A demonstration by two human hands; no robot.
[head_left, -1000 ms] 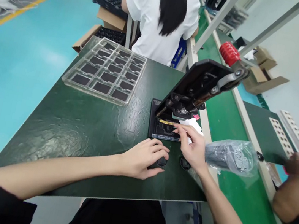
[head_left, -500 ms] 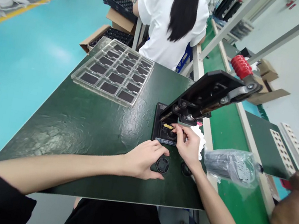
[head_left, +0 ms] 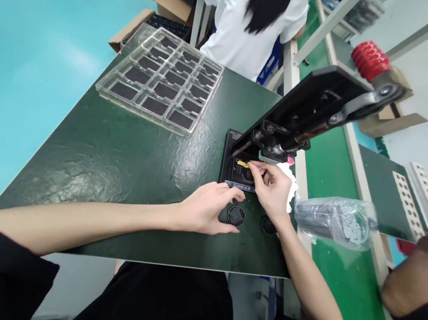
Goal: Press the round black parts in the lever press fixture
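Note:
My right hand (head_left: 273, 189) is at the base (head_left: 231, 157) of a black hand press (head_left: 295, 119), thumb and forefinger pinched on a small yellow strip (head_left: 242, 164) over the fixture. My left hand (head_left: 209, 208) rests on the table with thumb and fingers apart, curved around a small round black part (head_left: 236, 216). A gap shows between the fingertips and that part. Partly behind my right wrist lies a second round black part (head_left: 269, 225). The press lever, with its red grip (head_left: 370, 60), is raised.
A clear tray (head_left: 161, 82) of dark square pieces lies on the green table (head_left: 133, 168). Right of it are a plastic bag of grey rods (head_left: 334, 220) and a green conveyor (head_left: 355, 300). One person (head_left: 250, 23) sits ahead; another person's arm (head_left: 417, 273) is at right.
The camera view has tipped downward, so the table and press appear higher. Both hands keep nearly the same places, with the yellow strip still in my right fingers.

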